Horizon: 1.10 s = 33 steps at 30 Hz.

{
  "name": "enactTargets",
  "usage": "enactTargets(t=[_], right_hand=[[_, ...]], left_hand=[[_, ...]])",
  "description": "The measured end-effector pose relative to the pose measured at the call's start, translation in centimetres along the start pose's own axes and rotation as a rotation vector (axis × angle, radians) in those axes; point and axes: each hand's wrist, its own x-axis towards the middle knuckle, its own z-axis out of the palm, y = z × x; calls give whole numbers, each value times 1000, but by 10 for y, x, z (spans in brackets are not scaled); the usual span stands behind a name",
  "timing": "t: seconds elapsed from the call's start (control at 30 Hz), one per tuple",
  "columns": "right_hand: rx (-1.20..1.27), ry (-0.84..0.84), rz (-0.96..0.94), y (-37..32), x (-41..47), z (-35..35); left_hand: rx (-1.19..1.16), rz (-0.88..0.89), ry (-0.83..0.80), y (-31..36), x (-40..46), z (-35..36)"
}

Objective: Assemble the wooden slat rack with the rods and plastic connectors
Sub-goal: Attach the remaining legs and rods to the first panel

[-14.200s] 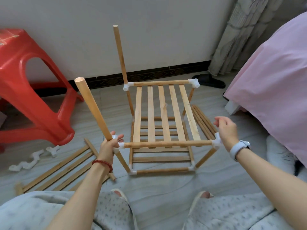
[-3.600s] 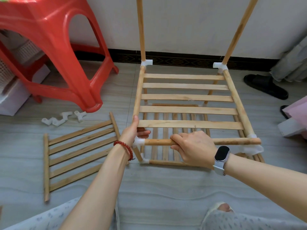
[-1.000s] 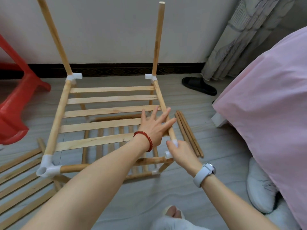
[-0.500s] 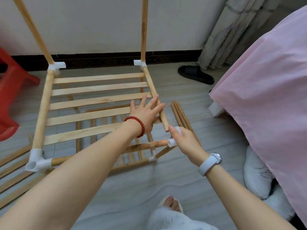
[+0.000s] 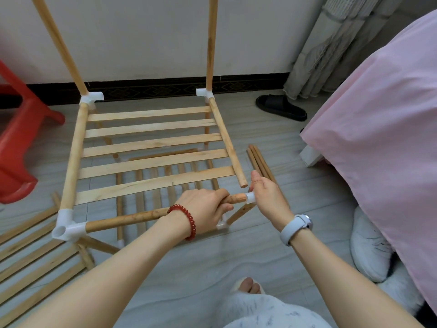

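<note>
The front rod (image 5: 132, 218) is being gripped near its free end by the left hand (image 5: 203, 207), fingers curled round it, while the white plastic connector (image 5: 250, 197) is being pinched by the right hand (image 5: 267, 197), just beside that rod end and not yet seated on it. The side rod (image 5: 224, 140) of the upper slat shelf (image 5: 151, 150) is hanging with its bare tip just above the right hand, also out of the connector. Away to the left of the left hand, the opposite corner connector (image 5: 67, 229) is already being held together by its rods. Spare rods (image 5: 260, 162) are lying on the floor (image 5: 201, 261) just beyond the right hand. The frame is being judged light but loose and wobbly; the rods are being taken as stiff, smooth and prone to slipping out of their sockets. Hold is best being taken close to the rod end, so it is kept from flexing, and on the connector body, with its open sockets being left uncovered
</note>
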Motion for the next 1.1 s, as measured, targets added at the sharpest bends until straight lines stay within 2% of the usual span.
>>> enactTargets(t=[0.3, 0.4, 0.47, 0.6, 0.7, 0.93, 1.1], right_hand=[[69, 21, 22, -1, -4, 12], [32, 71, 5, -1, -4, 20], [20, 46, 17, 0, -1, 20], [399, -61, 244, 5, 16, 9], [584, -101, 302, -2, 22, 6], [524, -167, 241, -11, 21, 21], [547, -121, 214, -16, 16, 31]], left_hand=[[-16, -35, 6, 1, -1, 4], [-36, -28, 18, -1, -3, 6], [-58, -27, 13, -2, -3, 6], [-44, -33, 21, -3, -7, 5], [29, -86, 16, -5, -10, 3], [108, -72, 1, -10, -13, 4], [150, -51, 9, -12, -14, 9]])
